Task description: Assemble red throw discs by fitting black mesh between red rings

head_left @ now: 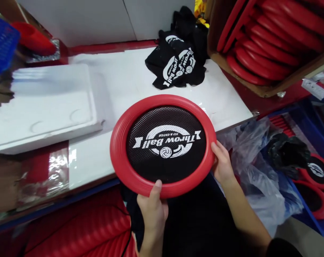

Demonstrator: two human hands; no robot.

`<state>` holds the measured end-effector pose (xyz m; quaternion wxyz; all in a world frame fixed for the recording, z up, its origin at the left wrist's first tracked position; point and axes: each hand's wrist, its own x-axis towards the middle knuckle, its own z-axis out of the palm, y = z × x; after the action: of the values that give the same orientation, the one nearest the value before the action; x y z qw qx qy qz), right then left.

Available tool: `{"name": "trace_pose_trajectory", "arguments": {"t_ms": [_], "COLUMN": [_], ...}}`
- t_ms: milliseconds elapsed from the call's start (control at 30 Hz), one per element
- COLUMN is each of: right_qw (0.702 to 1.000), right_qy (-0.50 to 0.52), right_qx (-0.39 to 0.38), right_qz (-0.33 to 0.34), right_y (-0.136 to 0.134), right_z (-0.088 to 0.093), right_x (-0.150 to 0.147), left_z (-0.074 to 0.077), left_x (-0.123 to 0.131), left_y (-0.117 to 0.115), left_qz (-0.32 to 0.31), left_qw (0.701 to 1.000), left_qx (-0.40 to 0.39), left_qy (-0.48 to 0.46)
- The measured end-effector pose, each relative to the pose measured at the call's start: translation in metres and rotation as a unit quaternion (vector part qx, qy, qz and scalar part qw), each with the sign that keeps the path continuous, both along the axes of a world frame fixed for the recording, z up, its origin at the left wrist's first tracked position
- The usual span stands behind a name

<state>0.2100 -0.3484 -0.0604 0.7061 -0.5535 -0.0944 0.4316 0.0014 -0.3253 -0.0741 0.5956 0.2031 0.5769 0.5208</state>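
A round throw-ball paddle (119, 139) with a red ring rim and a black mesh centre is held up in front of me. White "Throw Ball" lettering on the mesh reads upside down from here. My left hand (153, 205) grips the near edge of the rim, its thumb on top and the other fingers mostly hidden underneath. On the right edge, my right hand (222, 162) is closed round the rim, also with its lower fingers hidden. Beyond the paddle, a pile of black printed mesh pieces (178, 67) lies on the white tabletop (124, 78).
A white foam box lid (52, 103) sits on the left. At the upper right a cardboard box (263, 93) holds several red rings (274, 46). Clear plastic bags (255, 182) and a blue crate (315, 223) with finished-looking paddles stand on the right. Red rings (92, 228) are stacked below the table edge.
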Motion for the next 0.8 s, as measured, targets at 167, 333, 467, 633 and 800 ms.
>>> {"name": "trace_pose_trajectory", "arguments": {"t_ms": [167, 333, 467, 633, 800], "right_qw": [0.999, 0.998, 0.997, 1.0, 0.993], "right_qy": [-0.028, -0.06, -0.075, -0.005, 0.085], "right_qx": [-0.002, 0.002, 0.0, 0.027, 0.057], "right_qz": [0.017, 0.025, 0.022, 0.014, 0.061], "right_y": [-0.001, -0.002, -0.001, 0.002, -0.01], "right_z": [0.007, 0.007, -0.002, 0.002, 0.019], "right_x": [0.0, 0.002, 0.001, 0.001, -0.014], "left_z": [-0.004, -0.009, -0.016, -0.017, -0.008], "left_x": [0.0, -0.001, -0.002, -0.001, -0.003], "left_y": [0.001, 0.003, 0.006, 0.016, 0.029], "left_qz": [0.007, 0.009, 0.0, -0.004, 0.012], "left_qw": [1.0, 1.0, 1.0, 0.999, 0.999], "left_qx": [-0.001, 0.0, 0.015, 0.035, 0.038], "left_qy": [-0.002, -0.013, -0.017, -0.002, 0.009]}}
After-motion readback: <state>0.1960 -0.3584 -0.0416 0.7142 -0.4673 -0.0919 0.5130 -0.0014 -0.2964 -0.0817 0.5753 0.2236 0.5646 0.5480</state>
